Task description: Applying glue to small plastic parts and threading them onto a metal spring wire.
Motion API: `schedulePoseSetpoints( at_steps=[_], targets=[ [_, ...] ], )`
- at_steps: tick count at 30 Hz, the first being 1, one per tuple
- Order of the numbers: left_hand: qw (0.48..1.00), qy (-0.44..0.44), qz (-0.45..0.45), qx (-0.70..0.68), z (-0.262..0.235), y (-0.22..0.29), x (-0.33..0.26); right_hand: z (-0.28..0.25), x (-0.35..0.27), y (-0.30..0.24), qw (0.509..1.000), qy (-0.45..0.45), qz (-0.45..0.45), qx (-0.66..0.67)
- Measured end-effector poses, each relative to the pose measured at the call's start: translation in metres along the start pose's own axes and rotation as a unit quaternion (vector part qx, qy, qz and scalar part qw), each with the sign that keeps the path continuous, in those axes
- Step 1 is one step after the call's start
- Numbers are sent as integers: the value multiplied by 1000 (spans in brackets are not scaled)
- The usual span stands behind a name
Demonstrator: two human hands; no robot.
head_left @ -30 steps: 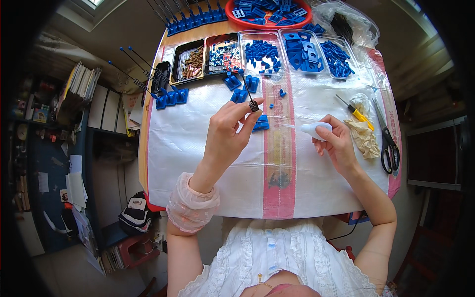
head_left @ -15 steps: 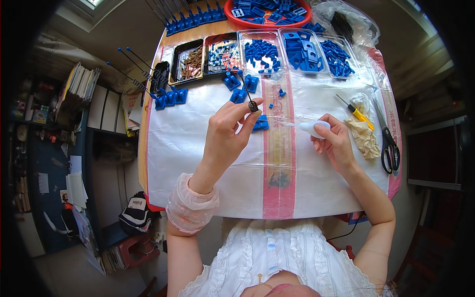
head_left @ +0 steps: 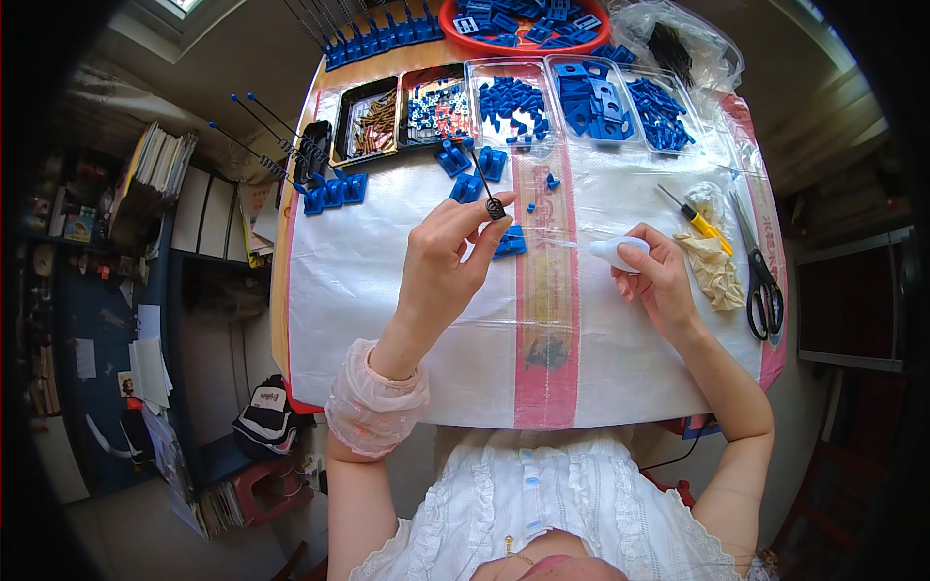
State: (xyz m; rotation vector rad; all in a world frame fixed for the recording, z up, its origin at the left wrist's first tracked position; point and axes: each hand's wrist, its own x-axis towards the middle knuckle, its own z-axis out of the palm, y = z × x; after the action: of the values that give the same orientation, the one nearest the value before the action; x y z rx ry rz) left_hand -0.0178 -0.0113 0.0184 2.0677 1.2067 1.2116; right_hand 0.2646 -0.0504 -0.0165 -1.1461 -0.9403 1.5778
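Observation:
My left hand (head_left: pixel 453 247) pinches a black coil spring (head_left: pixel 496 208) between thumb and fingertips. From the spring a thin dark rod (head_left: pixel 481 172) rises, tipped with a blue ball. Beneath and just beyond that hand are several blue plastic bases (head_left: pixel 467 188), one of them partly behind the fingers. To the right, my right hand (head_left: pixel 659 276) is closed round a small white squeeze bottle (head_left: pixel 620 254), its narrow end toward the left. The bottle is held apart from the spring. Two small blue pieces (head_left: pixel 552 181) lie on the cloth between the hands.
Trays of brass-coloured pins (head_left: pixel 376 124), small nuts (head_left: pixel 436 108) and blue parts (head_left: pixel 511 102) line the back. A red basin (head_left: pixel 528 46) stands behind them. Scissors (head_left: pixel 763 290), a yellow-handled screwdriver (head_left: pixel 705 225) and a crumpled cloth (head_left: pixel 715 276) lie at right; finished-looking spring rods (head_left: pixel 281 155) stand at left.
The white bottle has turned slightly in my right hand. My left hand and the spring have hardly moved.

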Motion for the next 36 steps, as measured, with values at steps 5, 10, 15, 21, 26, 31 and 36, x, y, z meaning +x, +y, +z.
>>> schedulePoseSetpoints(
  at_steps=[5,10,15,21,26,31,36],
  targets=[
    [1000,-3,5,7,-1,1,0,-3,0,-3,1000,-4,-1,-4],
    [1000,-1,-1,0,-1,1,0,-2,0,-5,1000,-1,8,9],
    [1000,-1,4,4,0,0,0,-2,1,-3,1000,-12,7,5],
    [1000,1,4,-1,0,0,0,0,2,-3,1000,-9,21,10],
    [1000,6,6,-5,0,1,0,-1,3,-2,1000,-12,21,11],
    [1000,2,3,7,0,1,0,-1,3,-1,1000,-12,20,8],
    [1000,3,6,8,1,-2,0,-1,3,-2,1000,-10,22,8]
  ],
)
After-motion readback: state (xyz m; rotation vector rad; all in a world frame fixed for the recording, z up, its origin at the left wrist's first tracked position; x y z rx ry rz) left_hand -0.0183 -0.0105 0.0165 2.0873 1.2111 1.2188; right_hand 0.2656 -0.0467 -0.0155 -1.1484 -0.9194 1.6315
